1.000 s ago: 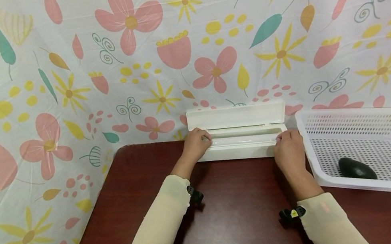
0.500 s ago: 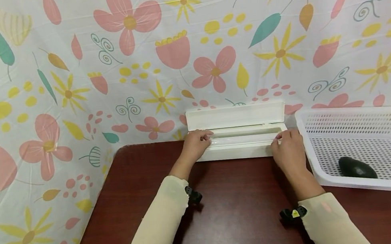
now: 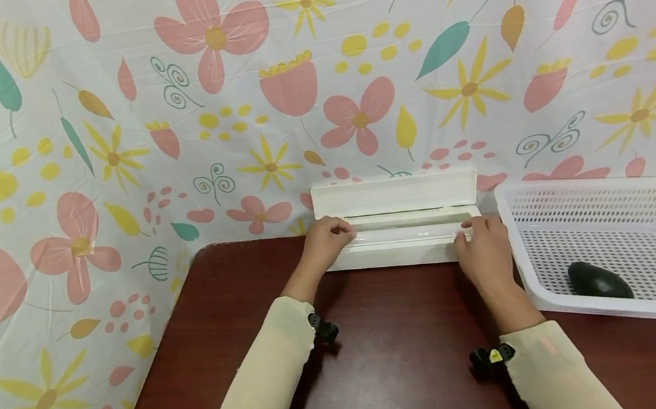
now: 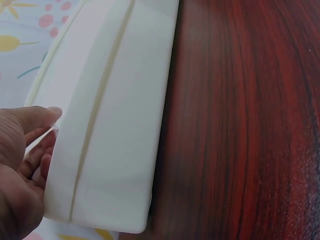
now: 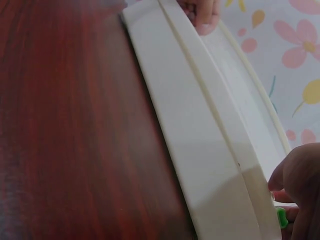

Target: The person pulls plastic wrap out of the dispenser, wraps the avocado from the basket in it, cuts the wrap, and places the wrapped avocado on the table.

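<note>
A long white cling film dispenser [image 3: 395, 257] lies at the table's back edge, its lid [image 3: 394, 195] raised against the patterned cloth. Inside it is a roll of clear cling film [image 3: 404, 234]. At the left end, my left hand [image 3: 325, 242] pinches the film's edge between thumb and fingers; a glint of film shows there in the left wrist view. My right hand [image 3: 484, 251] is at the opposite end, thumb and forefinger on the film's other corner, partly hidden by the dispenser wall. Beside those fingers a small green piece [image 5: 282, 218] shows in the right wrist view.
To the right stands a white perforated plastic basket [image 3: 564, 308], close to my right hand. A dark green, smooth oval item [image 3: 600, 281], like an avocado, lies in it. Flower-patterned cloth [image 3: 296, 134] hangs behind and left of the dark red-brown table [image 3: 393, 352].
Both hands stay at the dispenser's ends. The left fingers lifted and spread slightly, then came together again; the right thumb and forefinger shifted a little. Dispenser and basket have not moved.
</note>
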{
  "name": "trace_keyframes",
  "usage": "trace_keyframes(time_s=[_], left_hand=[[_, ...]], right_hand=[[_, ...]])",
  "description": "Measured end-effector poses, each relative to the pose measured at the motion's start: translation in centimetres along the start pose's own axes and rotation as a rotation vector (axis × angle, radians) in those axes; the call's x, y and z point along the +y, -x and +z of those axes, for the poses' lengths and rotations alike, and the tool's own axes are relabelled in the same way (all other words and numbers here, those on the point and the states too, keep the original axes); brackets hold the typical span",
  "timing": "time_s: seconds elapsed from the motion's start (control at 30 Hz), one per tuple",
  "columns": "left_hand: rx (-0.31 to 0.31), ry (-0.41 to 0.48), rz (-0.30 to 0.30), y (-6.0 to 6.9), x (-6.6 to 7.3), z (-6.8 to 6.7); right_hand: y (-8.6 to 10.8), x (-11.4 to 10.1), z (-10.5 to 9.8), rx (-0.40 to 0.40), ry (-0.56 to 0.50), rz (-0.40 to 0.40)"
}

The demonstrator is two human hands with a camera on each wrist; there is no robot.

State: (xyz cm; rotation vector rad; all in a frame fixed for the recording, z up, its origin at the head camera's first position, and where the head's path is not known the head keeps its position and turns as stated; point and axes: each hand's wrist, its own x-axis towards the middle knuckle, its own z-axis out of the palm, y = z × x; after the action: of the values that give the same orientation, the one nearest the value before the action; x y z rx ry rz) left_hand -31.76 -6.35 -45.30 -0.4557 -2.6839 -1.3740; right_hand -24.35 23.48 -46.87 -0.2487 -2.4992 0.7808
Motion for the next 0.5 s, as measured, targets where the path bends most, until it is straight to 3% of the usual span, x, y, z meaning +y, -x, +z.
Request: trace_keyframes(time_s=[0.2, 0.5], left_hand=[[-0.003, 0.057, -0.042, 0.19, -0.10, -0.29], [0.042, 0.103, -0.029, -0.01, -0.45, -0.32]], right_hand=[[-0.39, -0.05, -0.18, -0.009, -0.013, 0.011], [-0.50, -0.08, -0.31, -0.016, -0.025, -0.001]])
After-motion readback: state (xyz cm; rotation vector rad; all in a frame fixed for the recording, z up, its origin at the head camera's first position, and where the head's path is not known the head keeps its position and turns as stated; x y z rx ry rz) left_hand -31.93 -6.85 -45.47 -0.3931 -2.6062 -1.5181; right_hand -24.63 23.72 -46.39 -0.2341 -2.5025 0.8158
